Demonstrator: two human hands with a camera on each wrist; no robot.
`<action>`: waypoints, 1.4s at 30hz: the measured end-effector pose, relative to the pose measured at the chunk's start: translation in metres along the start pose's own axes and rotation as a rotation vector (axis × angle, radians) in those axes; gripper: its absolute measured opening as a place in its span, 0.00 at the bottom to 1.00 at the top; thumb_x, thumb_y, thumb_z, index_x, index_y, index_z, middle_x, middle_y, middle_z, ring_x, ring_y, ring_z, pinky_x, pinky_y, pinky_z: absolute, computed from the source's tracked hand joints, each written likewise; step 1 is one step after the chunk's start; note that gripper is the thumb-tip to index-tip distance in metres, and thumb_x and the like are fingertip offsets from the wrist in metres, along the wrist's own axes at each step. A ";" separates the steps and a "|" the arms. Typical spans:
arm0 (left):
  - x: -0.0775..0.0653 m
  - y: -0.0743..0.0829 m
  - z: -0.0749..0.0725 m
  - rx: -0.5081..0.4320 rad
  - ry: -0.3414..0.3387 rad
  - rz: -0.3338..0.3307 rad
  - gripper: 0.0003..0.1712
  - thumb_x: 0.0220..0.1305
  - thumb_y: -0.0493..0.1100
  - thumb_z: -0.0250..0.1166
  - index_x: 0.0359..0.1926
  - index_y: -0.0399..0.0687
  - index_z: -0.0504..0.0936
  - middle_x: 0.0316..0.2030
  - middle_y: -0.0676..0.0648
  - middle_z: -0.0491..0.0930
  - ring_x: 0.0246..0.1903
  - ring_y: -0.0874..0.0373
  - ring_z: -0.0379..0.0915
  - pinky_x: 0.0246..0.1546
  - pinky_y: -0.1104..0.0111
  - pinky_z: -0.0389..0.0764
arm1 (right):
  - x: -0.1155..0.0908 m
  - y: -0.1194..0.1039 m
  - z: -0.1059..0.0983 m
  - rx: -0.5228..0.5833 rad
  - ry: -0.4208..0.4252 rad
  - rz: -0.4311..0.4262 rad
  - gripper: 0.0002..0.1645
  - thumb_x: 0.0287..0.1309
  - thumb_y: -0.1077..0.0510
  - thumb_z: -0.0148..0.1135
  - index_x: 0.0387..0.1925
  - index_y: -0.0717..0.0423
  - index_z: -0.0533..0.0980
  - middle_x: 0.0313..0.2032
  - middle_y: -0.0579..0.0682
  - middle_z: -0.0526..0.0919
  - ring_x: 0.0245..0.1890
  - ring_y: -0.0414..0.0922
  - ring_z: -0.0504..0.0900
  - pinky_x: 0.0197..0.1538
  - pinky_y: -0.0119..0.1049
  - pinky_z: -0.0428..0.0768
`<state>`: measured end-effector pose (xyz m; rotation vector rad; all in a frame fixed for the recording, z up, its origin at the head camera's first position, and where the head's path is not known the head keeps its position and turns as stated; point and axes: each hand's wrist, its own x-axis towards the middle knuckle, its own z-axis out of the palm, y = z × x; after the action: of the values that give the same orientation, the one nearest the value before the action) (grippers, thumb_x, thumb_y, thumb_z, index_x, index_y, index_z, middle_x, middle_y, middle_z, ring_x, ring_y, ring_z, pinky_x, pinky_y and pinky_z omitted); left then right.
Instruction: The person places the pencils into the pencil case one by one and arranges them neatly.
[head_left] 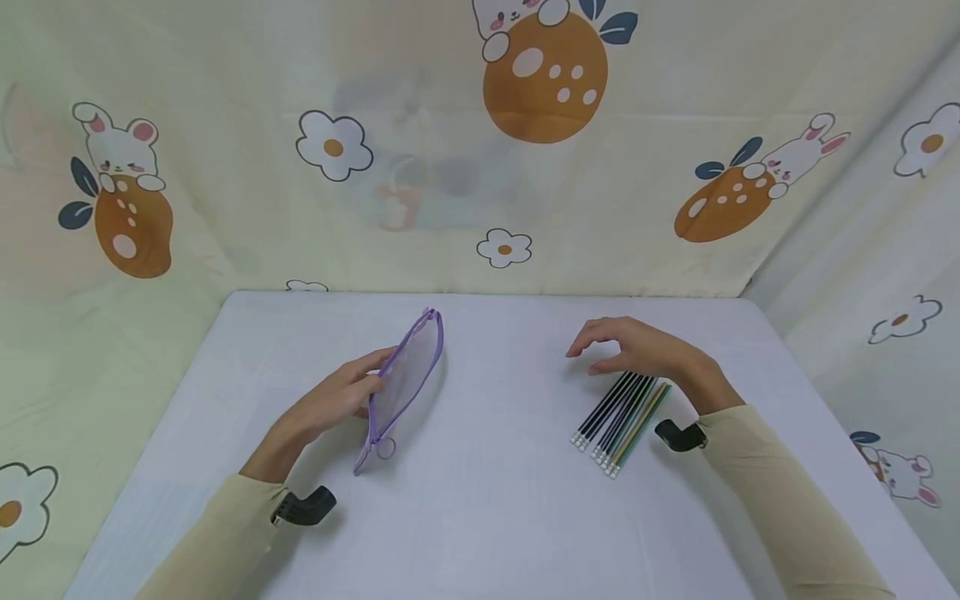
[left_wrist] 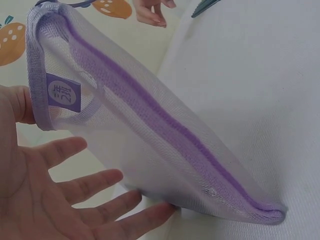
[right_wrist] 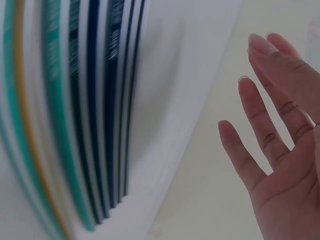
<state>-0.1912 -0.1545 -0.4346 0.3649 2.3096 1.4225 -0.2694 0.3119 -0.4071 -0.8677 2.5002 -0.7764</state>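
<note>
My left hand (head_left: 330, 400) holds a see-through mesh pouch (head_left: 405, 375) with purple trim by its left side, tilted up on its edge on the table. In the left wrist view the pouch's purple zip band (left_wrist: 150, 112) and a small purple label (left_wrist: 63, 92) face the camera, while the fingers (left_wrist: 90, 186) spread along its underside. My right hand (head_left: 637, 346) hovers with loosely bent fingers and nothing in them, just beyond a row of pencils (head_left: 622, 421). These dark, green and yellowish pencils lie side by side, white ends toward me; the hand hides their far ends.
A white table (head_left: 495, 500) carries the pouch and pencils. Behind it hangs a cream curtain (head_left: 420, 67) printed with rabbits and flowers, and more curtain runs along both sides. Dark wrist cameras (head_left: 306, 506) stick out from both cuffs.
</note>
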 end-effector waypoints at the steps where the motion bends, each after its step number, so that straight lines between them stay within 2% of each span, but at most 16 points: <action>1: 0.000 0.000 0.000 0.003 0.002 -0.001 0.36 0.72 0.42 0.47 0.80 0.45 0.55 0.78 0.37 0.52 0.69 0.35 0.61 0.49 0.51 0.84 | -0.002 0.002 0.000 -0.003 -0.002 0.009 0.21 0.59 0.62 0.71 0.54 0.46 0.84 0.53 0.43 0.84 0.60 0.50 0.76 0.65 0.61 0.72; 8: -0.001 -0.001 0.000 -0.002 -0.003 -0.007 0.36 0.73 0.41 0.48 0.79 0.45 0.55 0.78 0.37 0.53 0.68 0.35 0.62 0.49 0.51 0.83 | -0.011 0.024 0.004 -0.049 -0.022 0.072 0.22 0.59 0.63 0.71 0.54 0.42 0.84 0.53 0.41 0.83 0.60 0.49 0.76 0.66 0.58 0.73; 12: -0.002 -0.001 0.001 -0.002 -0.005 -0.015 0.36 0.73 0.41 0.47 0.80 0.44 0.54 0.78 0.36 0.52 0.68 0.35 0.62 0.50 0.50 0.83 | -0.016 0.035 0.006 -0.075 -0.024 0.071 0.21 0.59 0.64 0.71 0.52 0.42 0.84 0.51 0.40 0.83 0.58 0.48 0.77 0.64 0.56 0.74; 20: -0.001 -0.001 0.000 -0.004 -0.009 -0.004 0.37 0.73 0.42 0.47 0.80 0.44 0.54 0.79 0.37 0.51 0.70 0.34 0.60 0.50 0.50 0.83 | -0.018 0.048 0.006 -0.097 -0.033 0.117 0.21 0.59 0.62 0.71 0.52 0.40 0.84 0.50 0.40 0.82 0.55 0.48 0.78 0.61 0.53 0.78; 28: -0.001 -0.001 -0.001 -0.001 -0.004 0.000 0.37 0.72 0.42 0.47 0.80 0.45 0.54 0.79 0.37 0.51 0.70 0.34 0.59 0.49 0.50 0.83 | -0.019 0.045 0.000 -0.057 -0.067 0.145 0.21 0.59 0.63 0.71 0.54 0.44 0.83 0.52 0.43 0.81 0.56 0.49 0.78 0.61 0.53 0.79; 42: 0.000 0.000 0.000 -0.003 -0.001 -0.008 0.37 0.71 0.41 0.47 0.80 0.45 0.54 0.79 0.38 0.51 0.69 0.35 0.61 0.48 0.52 0.84 | -0.021 0.042 -0.001 -0.103 -0.078 0.167 0.22 0.61 0.65 0.68 0.55 0.46 0.83 0.54 0.44 0.80 0.57 0.49 0.77 0.61 0.53 0.78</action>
<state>-0.1907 -0.1544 -0.4346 0.3554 2.3049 1.4215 -0.2730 0.3536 -0.4282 -0.6963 2.5222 -0.5532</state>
